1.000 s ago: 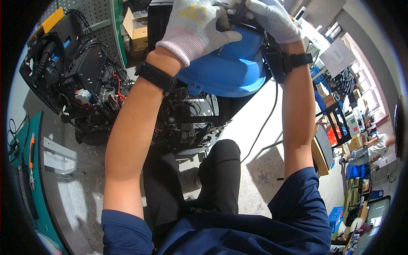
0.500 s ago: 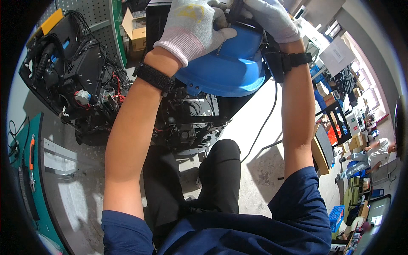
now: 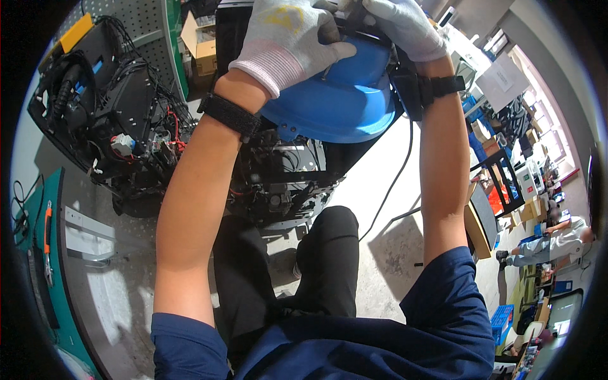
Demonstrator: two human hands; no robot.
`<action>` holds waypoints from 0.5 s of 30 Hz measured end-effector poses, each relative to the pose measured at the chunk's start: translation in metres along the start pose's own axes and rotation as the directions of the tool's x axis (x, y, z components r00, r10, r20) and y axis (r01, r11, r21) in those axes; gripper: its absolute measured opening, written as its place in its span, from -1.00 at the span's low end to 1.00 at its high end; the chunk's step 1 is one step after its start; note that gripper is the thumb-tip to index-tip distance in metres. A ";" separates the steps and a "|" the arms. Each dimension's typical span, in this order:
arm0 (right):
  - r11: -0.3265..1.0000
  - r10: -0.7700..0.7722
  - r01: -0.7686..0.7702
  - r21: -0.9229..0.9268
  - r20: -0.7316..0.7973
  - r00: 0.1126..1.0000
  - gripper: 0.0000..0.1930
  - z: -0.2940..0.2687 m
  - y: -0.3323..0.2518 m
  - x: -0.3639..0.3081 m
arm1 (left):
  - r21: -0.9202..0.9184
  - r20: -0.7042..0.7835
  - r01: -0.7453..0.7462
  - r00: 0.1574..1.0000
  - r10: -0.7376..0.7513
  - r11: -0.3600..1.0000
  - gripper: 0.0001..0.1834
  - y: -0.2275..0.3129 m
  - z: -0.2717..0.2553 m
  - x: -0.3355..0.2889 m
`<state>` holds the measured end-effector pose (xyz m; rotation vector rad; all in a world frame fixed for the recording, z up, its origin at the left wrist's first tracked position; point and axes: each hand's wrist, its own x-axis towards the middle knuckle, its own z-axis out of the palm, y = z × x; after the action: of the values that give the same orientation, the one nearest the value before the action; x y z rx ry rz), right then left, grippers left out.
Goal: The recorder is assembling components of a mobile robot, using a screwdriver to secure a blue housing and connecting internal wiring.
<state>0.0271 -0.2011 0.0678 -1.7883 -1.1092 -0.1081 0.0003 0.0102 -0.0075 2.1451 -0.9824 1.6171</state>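
A blue rounded plastic cover [image 3: 342,107] sits at the top middle, over a black machine with bare wiring. Both my hands wear pale grey knit gloves. On the cover's upper left, my left hand [image 3: 288,41] has curled fingers and its thumb lies along the blue surface; what its fingers grip is hidden. My right hand [image 3: 405,25] is closed at the cover's upper right, its fingers and thumb on a dark black part [image 3: 356,18] at the cover's top edge. The far end of that part runs out of the picture.
Left of me stands another opened black machine [image 3: 120,120] with loose cables. A green-topped bench [image 3: 60,253] holds an orange-handled tool [image 3: 48,228]. A cardboard box [image 3: 206,54] lies beyond. One black cable [image 3: 396,183] trails to the floor at right. Another person [image 3: 557,244] is far right.
My right fingers have shifted slightly on the black part, while my left hand stays nearly in place. The person at far right has changed posture and position.
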 end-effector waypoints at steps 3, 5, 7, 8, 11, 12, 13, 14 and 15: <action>0.999 -0.007 0.006 -0.035 -0.007 1.000 -0.64 0.001 0.002 0.001 | 0.023 0.118 0.091 0.989 -0.093 0.996 -0.55 0.004 -0.003 -0.001; 1.000 -0.008 0.008 0.006 -0.023 1.000 -0.66 0.002 0.002 0.000 | -0.095 0.094 0.110 0.990 -0.102 0.989 -0.62 0.003 -0.009 0.001; 0.999 -0.017 0.017 0.032 -0.005 1.000 -0.66 0.003 0.001 0.001 | -0.212 0.072 0.125 0.991 -0.113 0.969 -0.69 0.003 -0.014 0.003; 0.998 -0.026 0.026 0.059 0.013 1.000 -0.67 0.004 0.001 0.000 | -0.207 0.056 0.108 0.994 -0.099 0.972 -0.69 0.003 -0.015 0.003; 0.994 0.052 -0.052 0.099 0.004 0.999 -0.67 0.003 -0.002 -0.001 | -0.216 0.051 0.101 0.994 -0.092 0.971 -0.68 0.003 -0.019 0.004; 0.994 0.052 -0.052 0.099 0.004 0.999 -0.67 0.003 -0.002 -0.001 | -0.232 0.064 0.111 0.993 -0.099 0.966 -0.68 0.003 -0.019 0.004; 0.995 0.020 -0.021 0.093 0.011 1.000 -0.67 0.003 -0.001 0.000 | -0.232 0.064 0.111 0.993 -0.099 0.966 -0.68 0.003 -0.020 0.004; 0.996 -0.011 0.010 0.087 0.018 1.000 -0.67 0.003 0.000 0.000 | -0.248 0.066 0.103 0.994 -0.089 0.963 -0.68 0.002 -0.020 0.004; 0.996 -0.011 0.010 0.087 0.018 1.000 -0.67 0.003 0.000 0.000 | -0.264 0.068 0.094 0.995 -0.079 0.960 -0.68 0.002 -0.020 0.003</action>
<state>0.0265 -0.1989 0.0666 -1.7095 -1.1197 -0.0496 -0.0154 0.0198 0.0022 2.0288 -1.0422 1.3067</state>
